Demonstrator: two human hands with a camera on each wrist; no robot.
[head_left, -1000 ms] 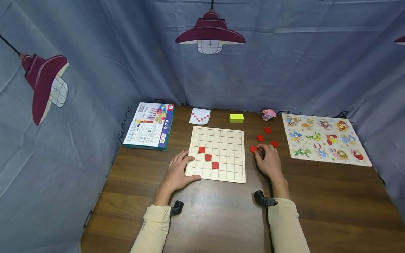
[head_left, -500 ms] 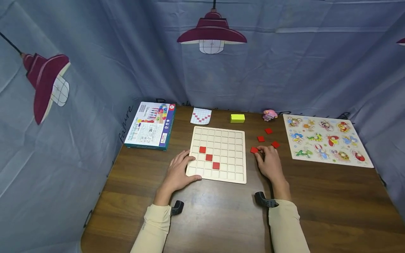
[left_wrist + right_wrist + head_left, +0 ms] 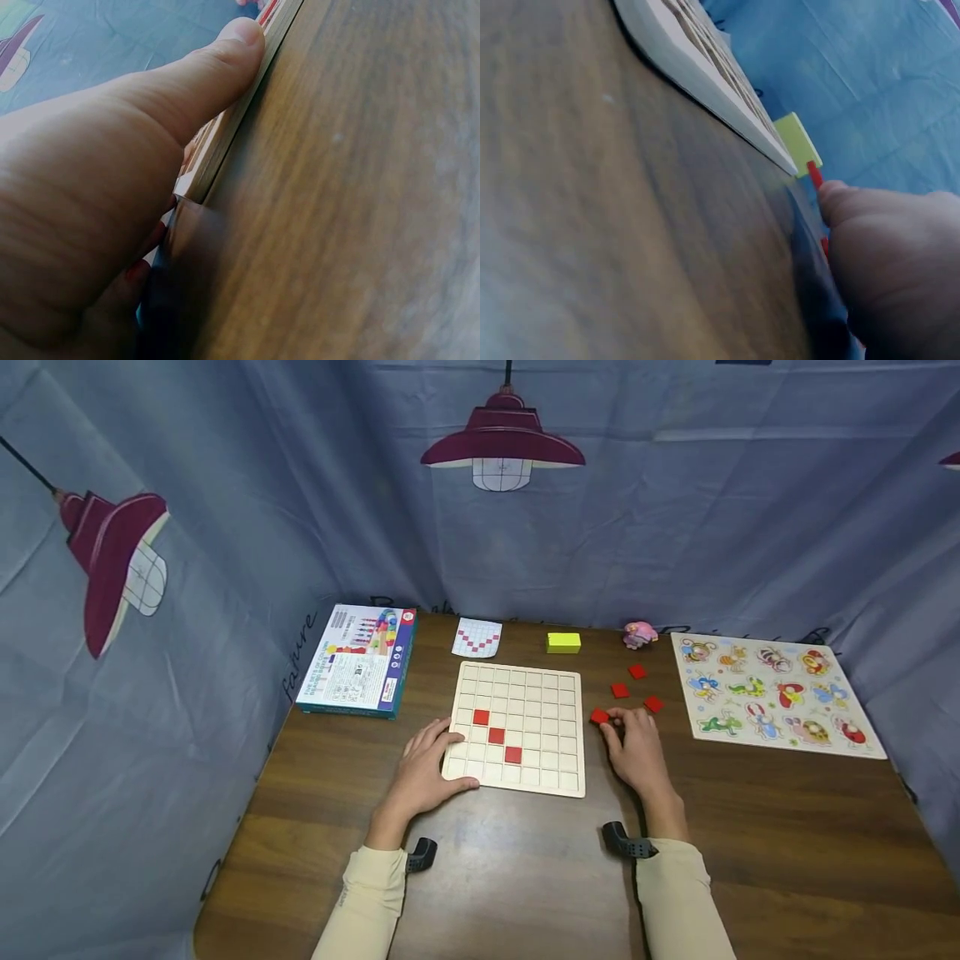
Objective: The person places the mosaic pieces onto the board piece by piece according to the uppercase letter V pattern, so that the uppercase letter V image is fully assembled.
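Note:
A pale wooden grid board [image 3: 532,718] lies on the table in the head view, with red square tiles [image 3: 497,737] in three of its cells on a diagonal. My left hand [image 3: 424,772] rests at the board's near left corner, thumb along the front edge and fingers on the left side. In the left wrist view that thumb [image 3: 225,64] lies straight on the board's rim. To the right of the board, my right hand [image 3: 637,752] pinches a red tile [image 3: 599,716] between thumb and fingertips. In the right wrist view the same tile [image 3: 814,174] shows edge-on beyond the thumb.
Several loose red tiles [image 3: 619,691] lie beyond my right hand. Behind the board are a paper pattern card [image 3: 477,637], a yellow block [image 3: 563,643] and a pink figurine [image 3: 640,634]. A game box [image 3: 356,660] is at left, an insect puzzle board [image 3: 780,693] at right.
My right hand has taken up the tile at its fingertips and moved it slightly left, toward the board. The left hand and the board stay in place.

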